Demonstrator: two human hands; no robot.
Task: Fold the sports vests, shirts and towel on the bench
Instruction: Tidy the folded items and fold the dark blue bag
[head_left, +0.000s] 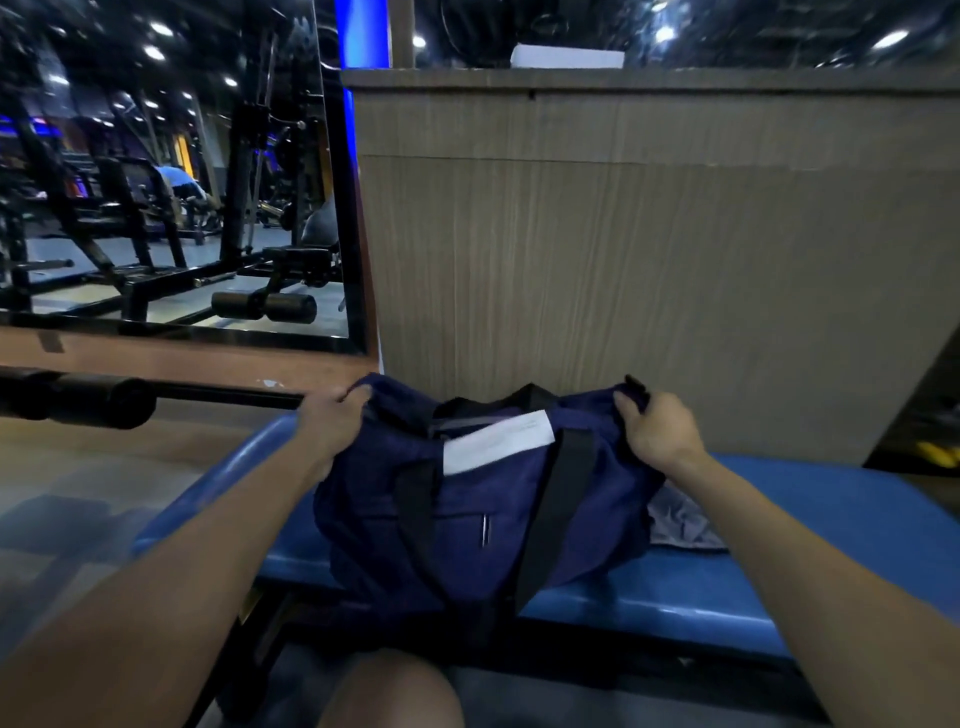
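A navy duffel bag (467, 514) with black straps sits on the blue padded bench (810, 561) in front of me. My left hand (332, 421) grips the bag's left end, and my right hand (660, 431) grips its right end. A white folded cloth (496, 441) pokes out of the bag's top opening. A grey garment (678, 522) lies on the bench, partly under the bag's right side. What else the bag contains is hidden.
A wood-panelled counter (649, 270) rises just behind the bench. A black barbell bar (104, 400) runs along the left at floor level. A large mirror (171, 171) at the left reflects gym machines. My bare knee (389, 696) is at the bottom edge.
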